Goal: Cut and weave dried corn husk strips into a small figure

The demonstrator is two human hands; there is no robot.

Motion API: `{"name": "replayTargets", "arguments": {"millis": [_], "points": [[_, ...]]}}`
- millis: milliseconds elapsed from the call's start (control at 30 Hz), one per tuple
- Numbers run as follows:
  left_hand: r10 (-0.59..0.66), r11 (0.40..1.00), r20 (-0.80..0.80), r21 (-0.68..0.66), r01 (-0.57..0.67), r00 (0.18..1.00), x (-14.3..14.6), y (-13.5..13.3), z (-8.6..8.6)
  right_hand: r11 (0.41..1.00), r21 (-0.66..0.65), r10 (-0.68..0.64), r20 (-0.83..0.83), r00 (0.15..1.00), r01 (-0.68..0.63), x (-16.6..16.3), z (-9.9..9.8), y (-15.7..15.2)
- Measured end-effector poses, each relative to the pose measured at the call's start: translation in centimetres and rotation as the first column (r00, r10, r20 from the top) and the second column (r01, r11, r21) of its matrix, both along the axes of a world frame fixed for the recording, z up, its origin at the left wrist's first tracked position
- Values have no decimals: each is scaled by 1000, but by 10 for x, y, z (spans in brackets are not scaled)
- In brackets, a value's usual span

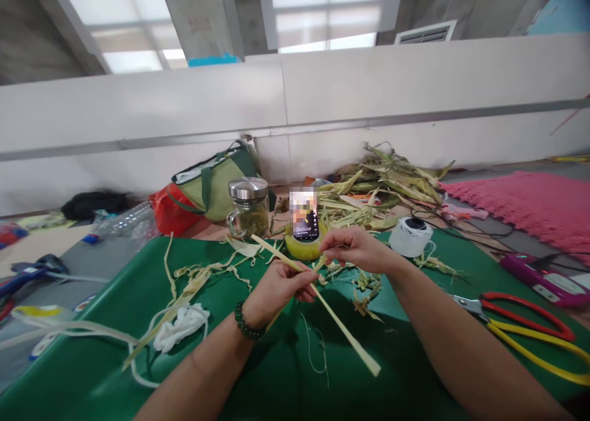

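Note:
My left hand (286, 286), with a dark green bead bracelet (246, 322) at the wrist, is closed on a long pale corn husk strip (338, 322). The strip slants from upper left down to the lower right, its wider end hanging over the green mat. Just right of it, my right hand (357, 249) pinches a short yellowish piece of husk (319, 263) beside the strip. Whether this piece is joined to the strip I cannot tell. Behind the hands, a phone (305, 215) leans upright in a yellow holder (302, 247).
A green mat (391, 372) carries husk scraps, white thread spool (411, 236) and red-and-yellow-handled scissors (525, 329). A glass mug (251, 215) with a metal lid stands behind. A husk pile (391, 178) lies by the wall; a purple power strip (544, 279) sits right, white cord (83, 329) left.

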State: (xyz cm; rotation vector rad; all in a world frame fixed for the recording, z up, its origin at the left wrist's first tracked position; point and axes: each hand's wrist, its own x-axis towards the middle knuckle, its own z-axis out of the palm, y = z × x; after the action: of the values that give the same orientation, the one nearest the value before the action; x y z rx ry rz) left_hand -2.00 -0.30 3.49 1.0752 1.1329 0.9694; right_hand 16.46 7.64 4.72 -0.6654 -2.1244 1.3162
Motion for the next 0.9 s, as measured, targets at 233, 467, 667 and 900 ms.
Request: {"name": "replayTargets", "arguments": {"millis": [233, 467, 667, 900], "points": [[200, 976, 99, 63, -207, 975, -1, 4, -5, 998, 63, -12, 54, 998, 8, -3, 0, -1], [148, 988, 128, 12, -151, 981, -4, 4, -3, 999, 48, -17, 10, 1000, 16, -2, 1, 0], [-46, 997, 14, -66, 47, 999, -5, 1, -4, 991, 121, -51, 17, 999, 49, 4, 2, 6], [-25, 993, 33, -110, 28, 999, -3, 0, -4, 906, 378, -204, -3, 979, 190, 2, -1, 10]]}}
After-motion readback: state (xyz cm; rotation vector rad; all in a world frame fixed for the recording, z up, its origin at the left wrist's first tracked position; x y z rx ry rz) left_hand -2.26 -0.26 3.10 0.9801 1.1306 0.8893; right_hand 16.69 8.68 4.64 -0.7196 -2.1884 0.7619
